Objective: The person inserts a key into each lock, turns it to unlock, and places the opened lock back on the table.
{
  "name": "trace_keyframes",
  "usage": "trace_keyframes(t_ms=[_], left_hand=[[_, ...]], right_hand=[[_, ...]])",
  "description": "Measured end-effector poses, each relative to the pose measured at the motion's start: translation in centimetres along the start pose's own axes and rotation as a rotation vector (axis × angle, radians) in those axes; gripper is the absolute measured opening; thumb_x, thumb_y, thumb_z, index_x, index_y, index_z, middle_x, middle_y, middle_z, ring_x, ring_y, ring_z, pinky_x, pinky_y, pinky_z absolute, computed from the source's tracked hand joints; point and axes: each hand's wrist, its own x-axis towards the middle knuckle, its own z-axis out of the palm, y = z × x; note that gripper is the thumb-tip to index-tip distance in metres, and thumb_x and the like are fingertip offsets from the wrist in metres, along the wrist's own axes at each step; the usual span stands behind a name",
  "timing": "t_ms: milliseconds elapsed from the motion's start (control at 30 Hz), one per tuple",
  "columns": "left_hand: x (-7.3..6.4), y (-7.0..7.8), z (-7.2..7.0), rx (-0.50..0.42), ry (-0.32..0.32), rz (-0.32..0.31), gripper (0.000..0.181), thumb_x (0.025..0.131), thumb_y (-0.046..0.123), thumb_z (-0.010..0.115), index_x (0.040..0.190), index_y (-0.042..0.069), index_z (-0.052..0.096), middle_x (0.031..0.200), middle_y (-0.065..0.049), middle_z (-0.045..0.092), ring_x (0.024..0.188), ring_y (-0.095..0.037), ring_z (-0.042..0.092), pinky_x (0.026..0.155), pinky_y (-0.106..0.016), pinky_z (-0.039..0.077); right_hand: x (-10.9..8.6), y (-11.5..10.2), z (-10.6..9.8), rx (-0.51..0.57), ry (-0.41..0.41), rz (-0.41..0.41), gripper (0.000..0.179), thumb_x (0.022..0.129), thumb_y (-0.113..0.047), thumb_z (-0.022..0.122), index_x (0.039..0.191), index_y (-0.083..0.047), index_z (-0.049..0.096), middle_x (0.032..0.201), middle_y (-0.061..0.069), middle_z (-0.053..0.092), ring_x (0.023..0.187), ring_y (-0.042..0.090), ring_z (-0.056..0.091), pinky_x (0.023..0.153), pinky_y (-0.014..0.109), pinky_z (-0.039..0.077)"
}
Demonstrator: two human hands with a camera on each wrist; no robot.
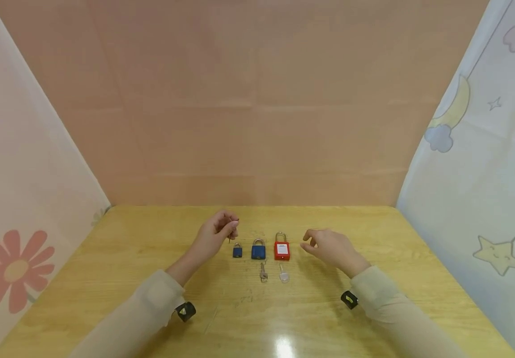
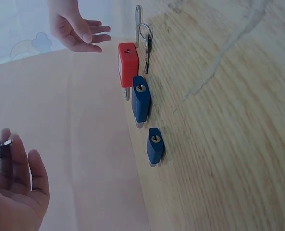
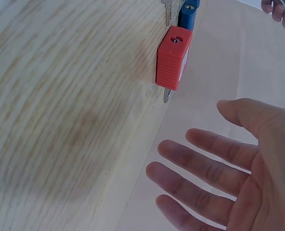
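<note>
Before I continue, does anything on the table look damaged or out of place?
One thing: in the left wrist view, a streak paler than the rest marks the wooden tabletop, perhaps a scratch. The three padlocks lie in a tidy row.

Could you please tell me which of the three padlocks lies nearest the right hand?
It is the red padlock, rightmost in the row; the larger blue padlock and smaller blue padlock lie further from the right hand.

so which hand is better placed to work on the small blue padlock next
Probably the left hand: it pinches a small metal item, perhaps a key, and is nearer the small blue padlock. The right hand holds nothing and is nearest the red padlock.
</note>
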Motion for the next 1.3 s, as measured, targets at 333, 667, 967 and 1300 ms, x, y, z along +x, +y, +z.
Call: trace_keyframes(t_ms=[333, 667, 967, 1300], left_hand=[[0.8, 0.2, -0.7, -0.105, 0.115, -0.23, 0.022, 0.091, 0.015, 0.068, 0.104, -0.002, 0.069, 0.104, -0.014, 0.072, 0.09, -0.025, 0.07, 0.083, -0.037, 0.057], [0.7, 1.1, -1.7, -0.186, 0.189, -0.32, 0.026, 0.085, 0.023, 0.075, 0.098, 0.001, 0.072, 0.085, 0.0, 0.069, 0.077, -0.018, 0.066, 0.082, -0.04, 0.056], [0.7, 0.5, -2.3, -0.235, 0.147, -0.303, 0.028, 0.093, 0.019, 0.066, 0.108, -0.004, 0.065, 0.094, -0.005, 0.07, 0.086, -0.018, 0.068, 0.08, -0.028, 0.057], [0.7, 0.8, -2.6, -0.246, 0.07, -0.234, 0.021, 0.101, 0.022, 0.053, 0.104, 0.001, 0.054, 0.09, -0.003, 0.072, 0.092, -0.022, 0.067, 0.09, -0.037, 0.053]], right_hand=[[0.2, 0.1, -0.4, -0.012, 0.02, -0.001, 0.03, 0.097, -0.036, 0.058, 0.112, -0.012, 0.065, 0.094, 0.003, 0.071, 0.079, 0.017, 0.067, 0.059, 0.032, 0.052], [0.5, 0.4, -0.4, -0.006, 0.022, -0.006, 0.03, 0.096, -0.037, 0.058, 0.112, -0.012, 0.066, 0.095, 0.003, 0.072, 0.078, 0.017, 0.067, 0.057, 0.032, 0.051], [0.6, 0.4, -0.2, -0.004, 0.02, -0.01, 0.03, 0.096, -0.037, 0.058, 0.111, -0.012, 0.066, 0.094, 0.003, 0.072, 0.079, 0.017, 0.067, 0.058, 0.033, 0.052], [0.9, 0.3, -0.4, 0.0, 0.006, -0.013, 0.029, 0.096, -0.036, 0.059, 0.11, -0.012, 0.066, 0.095, 0.004, 0.071, 0.08, 0.018, 0.067, 0.059, 0.033, 0.052]])
